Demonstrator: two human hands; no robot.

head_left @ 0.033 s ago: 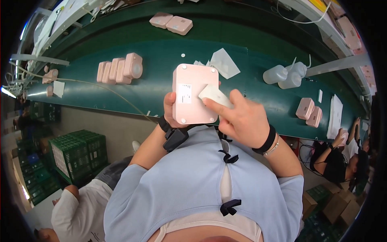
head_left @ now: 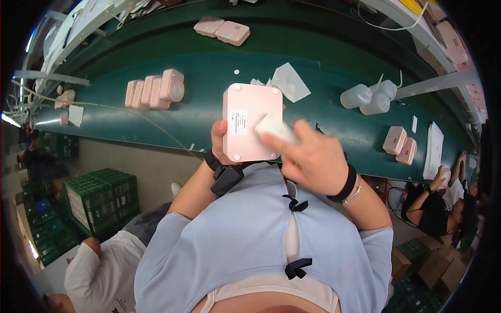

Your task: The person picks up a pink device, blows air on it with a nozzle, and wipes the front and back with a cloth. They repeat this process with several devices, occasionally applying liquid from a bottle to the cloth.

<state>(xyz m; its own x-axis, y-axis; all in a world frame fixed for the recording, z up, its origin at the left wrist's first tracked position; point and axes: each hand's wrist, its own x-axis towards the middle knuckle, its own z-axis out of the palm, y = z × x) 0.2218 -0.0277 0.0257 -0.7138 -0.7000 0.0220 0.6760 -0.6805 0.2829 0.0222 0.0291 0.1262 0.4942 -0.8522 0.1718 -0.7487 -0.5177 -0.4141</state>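
Note:
My left hand [head_left: 219, 140] grips a pink rounded box [head_left: 253, 99] by its left side, thumb at the edge, the other fingers mostly hidden behind it. The box's flat face is turned up to me, with a white printed label [head_left: 239, 122] and small round pads at its corners. My right hand [head_left: 313, 159] holds a folded white cloth [head_left: 276, 129] against that face, right of the label. Index finger presses on the cloth; motion blurs both slightly.
On the green bench [head_left: 209, 120] stand a row of pink devices [head_left: 151, 91] to the left and two more pink boxes [head_left: 401, 143] to the right. White sheets [head_left: 290, 82] lie beyond my hands. Squeeze bottles [head_left: 373, 97] stand right. Green crates [head_left: 102, 198] and a person [head_left: 104, 266] are at left.
My right hand and the cloth have shifted slightly left and down over the box's face, now blurred. The box has barely moved in my left hand.

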